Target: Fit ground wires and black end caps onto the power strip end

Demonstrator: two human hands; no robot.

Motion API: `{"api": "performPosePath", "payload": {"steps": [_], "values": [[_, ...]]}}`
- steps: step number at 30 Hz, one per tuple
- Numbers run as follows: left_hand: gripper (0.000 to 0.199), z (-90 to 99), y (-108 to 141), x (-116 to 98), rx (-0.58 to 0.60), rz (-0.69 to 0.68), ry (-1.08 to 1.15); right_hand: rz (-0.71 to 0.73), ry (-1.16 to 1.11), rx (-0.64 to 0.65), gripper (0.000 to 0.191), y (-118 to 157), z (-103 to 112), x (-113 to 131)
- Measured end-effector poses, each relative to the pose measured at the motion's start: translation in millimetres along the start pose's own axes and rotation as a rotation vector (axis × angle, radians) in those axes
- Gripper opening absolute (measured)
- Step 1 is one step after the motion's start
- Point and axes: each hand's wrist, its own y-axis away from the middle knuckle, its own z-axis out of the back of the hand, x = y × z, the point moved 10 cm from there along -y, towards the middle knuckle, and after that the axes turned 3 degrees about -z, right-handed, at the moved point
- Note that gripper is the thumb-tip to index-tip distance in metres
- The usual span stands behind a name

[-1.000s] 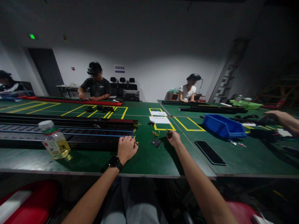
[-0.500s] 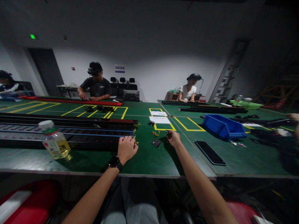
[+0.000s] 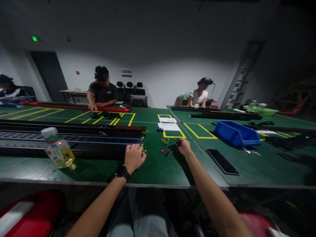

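Observation:
My left hand (image 3: 134,157), with a black watch at the wrist, is closed around the right end of the nearest long black rail (image 3: 98,149); yellow wire ends poke out beside its fingers. A small black part (image 3: 177,141) is pinched in my right hand (image 3: 183,146), held over the green table. Between my hands lie a flat black square piece (image 3: 165,151) and a small bundle of yellow wires (image 3: 164,141). Another small black bracket (image 3: 160,130) rests farther back, by the white paper labels (image 3: 169,126).
A bottle (image 3: 58,149) stands at the left by the rails. To the right are a phone (image 3: 222,161) and a blue bin (image 3: 237,133). Across the table, one person (image 3: 103,90) works at a red rail (image 3: 113,109), another (image 3: 198,97) at black rails.
My hands have hardly moved. The person across at the left has shifted a hand along the red rail. At the far right edge, a hand has gone out of view.

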Motion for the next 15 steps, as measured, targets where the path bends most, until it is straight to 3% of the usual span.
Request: {"api": "performPosePath", "payload": {"steps": [15], "values": [[0.014,0.8,0.1,0.5,-0.026,-0.003,0.018,0.014,-0.021,0.0,0.037,-9.9,0.2,-4.2]]}}
